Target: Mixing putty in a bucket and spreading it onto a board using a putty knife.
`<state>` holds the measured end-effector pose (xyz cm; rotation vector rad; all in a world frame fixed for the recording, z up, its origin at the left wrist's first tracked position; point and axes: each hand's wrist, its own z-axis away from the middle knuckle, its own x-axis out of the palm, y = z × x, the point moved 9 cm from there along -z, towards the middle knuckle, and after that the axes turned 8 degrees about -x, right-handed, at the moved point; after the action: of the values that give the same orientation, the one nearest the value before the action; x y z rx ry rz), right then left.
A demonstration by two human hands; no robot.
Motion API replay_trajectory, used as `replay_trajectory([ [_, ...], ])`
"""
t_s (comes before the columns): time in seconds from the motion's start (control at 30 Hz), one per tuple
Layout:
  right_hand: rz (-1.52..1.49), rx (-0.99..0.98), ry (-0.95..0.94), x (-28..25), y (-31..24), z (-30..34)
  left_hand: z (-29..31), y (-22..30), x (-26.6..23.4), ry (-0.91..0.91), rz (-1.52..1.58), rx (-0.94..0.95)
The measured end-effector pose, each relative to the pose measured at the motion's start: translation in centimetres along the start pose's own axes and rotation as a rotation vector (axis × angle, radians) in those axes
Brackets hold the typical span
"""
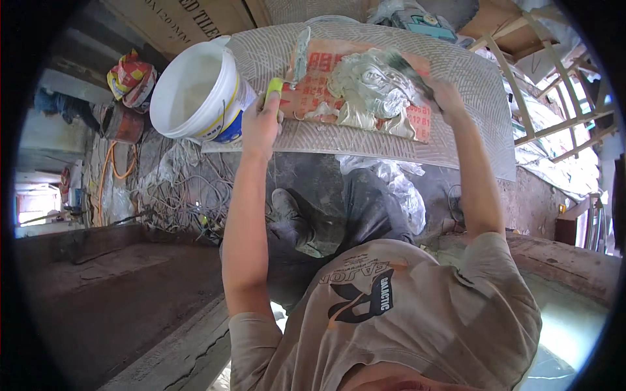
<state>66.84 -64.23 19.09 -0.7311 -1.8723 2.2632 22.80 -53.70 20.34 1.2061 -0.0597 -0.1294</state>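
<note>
My left hand (262,127) is closed around the yellow-green handle of a scraper (300,57), whose paste-coated blade points away over the left end of a reddish printed board (316,81). A thick mound of pale grey-white paste (372,88) covers much of that board. My right hand (448,103) grips a dark, flat-bladed trowel (405,68), its blade at the right side of the mound. Paste partly hides the blade edges. Beneath the board lies a large grey slab (479,98) with combed ridges across its surface.
Beside my left hand a white bucket (225,85) stands tilted. Tangled cables (189,189) and an orange hose (104,176) lie at left. Clear plastic wrap (404,195) hangs below the slab. A cardboard box (182,26) is at far left, a wooden frame (554,127) at right.
</note>
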Motion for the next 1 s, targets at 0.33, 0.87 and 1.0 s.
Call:
replay_trajectory([
  [0.33, 0.061, 0.368, 0.097, -8.9, 14.7, 8.6, -0.7, 1.2, 0.3, 0.128, -0.573, 0.352],
  [0.87, 0.042, 0.194, 0.226, -12.1, 13.2, 12.4, -4.2, -3.5, -0.5, 0.266, -0.754, 0.331],
  [1.0, 0.053, 0.083, 0.26, -8.4, 12.1, 12.1, -3.8, -3.9, 1.5, 0.221, -0.818, 0.336],
])
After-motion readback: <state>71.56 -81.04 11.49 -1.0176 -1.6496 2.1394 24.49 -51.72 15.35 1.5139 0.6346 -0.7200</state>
